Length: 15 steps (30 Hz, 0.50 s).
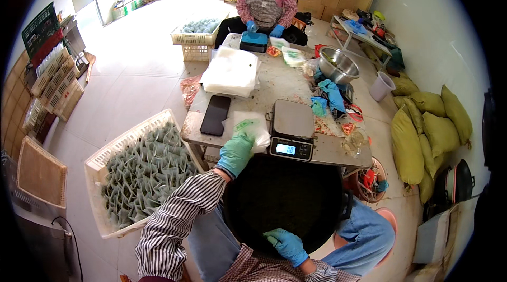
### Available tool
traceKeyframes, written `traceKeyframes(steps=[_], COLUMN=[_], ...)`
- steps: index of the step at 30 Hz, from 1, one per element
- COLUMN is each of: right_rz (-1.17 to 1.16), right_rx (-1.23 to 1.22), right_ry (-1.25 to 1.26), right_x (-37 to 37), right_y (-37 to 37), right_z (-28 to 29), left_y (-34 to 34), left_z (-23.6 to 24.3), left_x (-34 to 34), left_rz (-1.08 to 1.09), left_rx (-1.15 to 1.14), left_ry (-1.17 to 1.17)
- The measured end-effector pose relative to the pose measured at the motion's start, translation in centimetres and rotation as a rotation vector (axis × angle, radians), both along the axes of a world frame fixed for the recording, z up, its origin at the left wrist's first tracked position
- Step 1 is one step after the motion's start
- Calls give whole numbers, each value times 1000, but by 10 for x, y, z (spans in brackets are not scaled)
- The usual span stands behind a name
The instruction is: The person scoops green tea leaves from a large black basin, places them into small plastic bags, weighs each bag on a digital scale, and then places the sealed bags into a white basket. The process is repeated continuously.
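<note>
My left hand (236, 152), in a green glove, is closed at the fingertips on a small translucent bag (247, 127) from a pile on the metal table's near edge. A black phone (215, 115) lies left of it, a digital scale (292, 121) right. My right hand (286, 246), in a blue glove, is curled low over the large black basin (346, 205) of dark loose material between my legs; what its fingers hold, if anything, is hidden. A white crate (99, 171) packed with small filled bags stands at my left.
A co-worker (264, 4) in blue gloves sits across the table (198, 94), beside another crate (195, 39). The table carries bag stacks (229, 70) and a steel bowl (338, 65). Yellow-green sacks (428, 134) line the right wall, past a bucket (381, 86). Stacked trays (53, 84) stand left.
</note>
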State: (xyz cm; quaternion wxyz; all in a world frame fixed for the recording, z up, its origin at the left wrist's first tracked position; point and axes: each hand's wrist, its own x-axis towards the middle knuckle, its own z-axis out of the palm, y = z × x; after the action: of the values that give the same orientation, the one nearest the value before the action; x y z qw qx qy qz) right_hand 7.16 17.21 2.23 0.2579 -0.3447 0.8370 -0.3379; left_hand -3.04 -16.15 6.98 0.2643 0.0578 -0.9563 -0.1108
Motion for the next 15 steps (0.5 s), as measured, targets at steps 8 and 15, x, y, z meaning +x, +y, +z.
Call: traceKeyframes(steps=[8, 15], right_rz=[36, 42], right_rx=[-8, -40], right_ry=[8, -30], right_x=[-12, -12], right_y=[11, 6], right_z=[-18, -15], left_y=[-30, -31], left_z=[-26, -13], left_x=[-7, -10], left_rz=[45, -36], left_rx=[651, 752], left_ry=[-78, -64])
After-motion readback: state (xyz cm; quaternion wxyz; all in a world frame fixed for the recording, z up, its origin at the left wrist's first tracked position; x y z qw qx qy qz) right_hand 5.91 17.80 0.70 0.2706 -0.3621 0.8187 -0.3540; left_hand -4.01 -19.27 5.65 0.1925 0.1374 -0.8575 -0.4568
